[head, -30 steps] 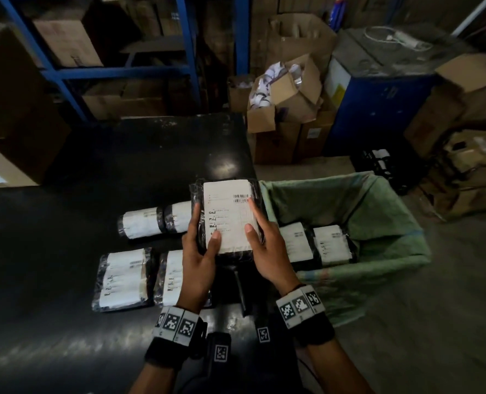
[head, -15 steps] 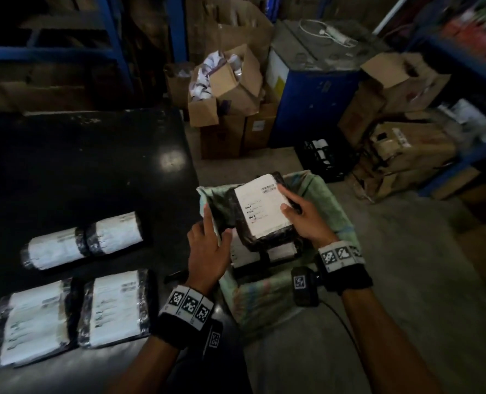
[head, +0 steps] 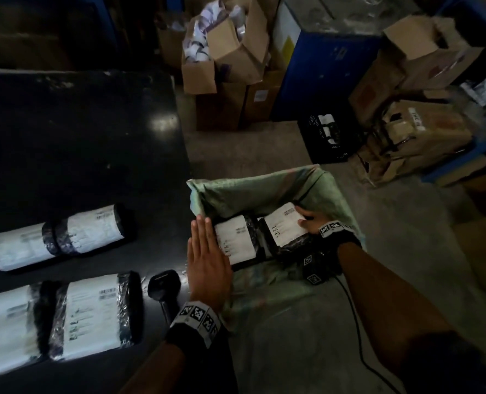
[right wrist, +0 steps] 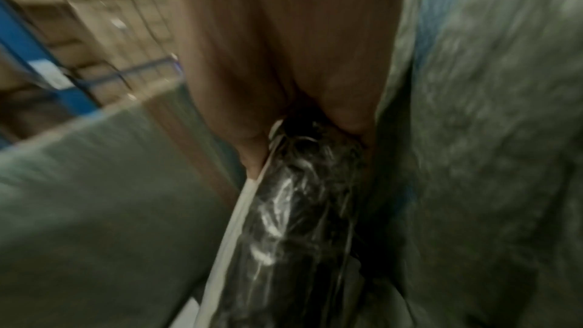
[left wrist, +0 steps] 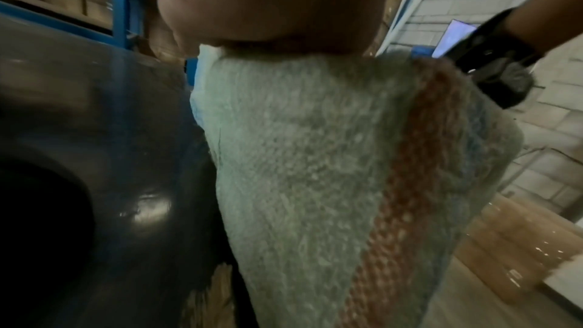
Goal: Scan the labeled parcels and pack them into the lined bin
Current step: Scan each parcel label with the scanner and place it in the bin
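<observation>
The bin [head: 267, 180], lined with a green woven sack [left wrist: 315, 158], stands on the floor beside the black table [head: 79, 132]. My right hand [head: 308, 221] reaches inside it and grips a black-wrapped parcel [head: 285, 227] with a white label by its right edge; thumb and fingers clamp its end [right wrist: 293, 183]. Another labeled parcel [head: 237, 240] lies in the bin to its left. My left hand [head: 206, 251] lies flat with straight fingers on the bin's left rim. Several labeled parcels [head: 93, 311] [head: 54, 237] lie on the table. A black handheld scanner [head: 163, 282] rests at the table edge.
Open cardboard boxes [head: 227, 52] and a blue cabinet [head: 321, 72] stand behind the bin. A black crate [head: 327, 137] and more cartons [head: 423, 132] sit on the concrete floor at the right. A black cable [head: 355, 322] runs under my right forearm.
My right hand has lowered the parcel from above the bin down into it, beside the other parcel. My left hand let go of the parcel and now lies flat on the bin's rim.
</observation>
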